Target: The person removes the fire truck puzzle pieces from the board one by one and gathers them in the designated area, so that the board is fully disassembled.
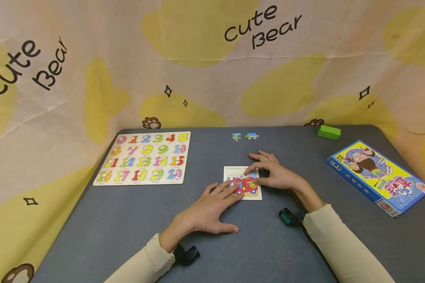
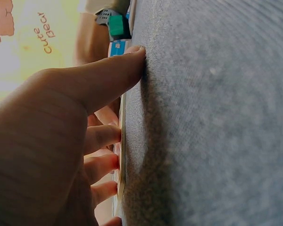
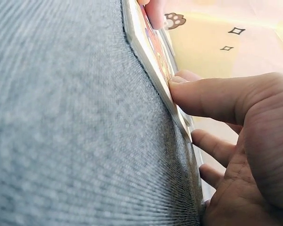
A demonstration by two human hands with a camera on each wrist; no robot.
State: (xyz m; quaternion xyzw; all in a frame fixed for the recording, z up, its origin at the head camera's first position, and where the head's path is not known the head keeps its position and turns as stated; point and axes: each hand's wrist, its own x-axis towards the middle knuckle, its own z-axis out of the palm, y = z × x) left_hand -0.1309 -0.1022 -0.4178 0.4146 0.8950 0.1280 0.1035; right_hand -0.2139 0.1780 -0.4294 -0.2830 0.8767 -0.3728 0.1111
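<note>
A small puzzle board (image 1: 246, 198) with a red vehicle picture and a pale frame lies flat on the table. My left hand (image 1: 209, 210) comes from the lower left, its fingertips resting on the picture and its thumb stretched out over the tabletop. At the board's upper right, my right hand (image 1: 278, 175) touches the picture with thumb and index finger, the other fingers spread beyond the frame. In the right wrist view the right thumb (image 3: 205, 96) lies on the board's surface near its edge. Fingers cover part of the picture.
Two loose jigsaw pieces (image 1: 252, 136) lie beyond the board. A number puzzle board (image 1: 150, 157) sits at the left. To the right are a green block (image 1: 329, 132) and a blue and yellow box (image 1: 379, 175). A printed curtain (image 1: 205, 47) hangs behind the grey table (image 1: 127, 220).
</note>
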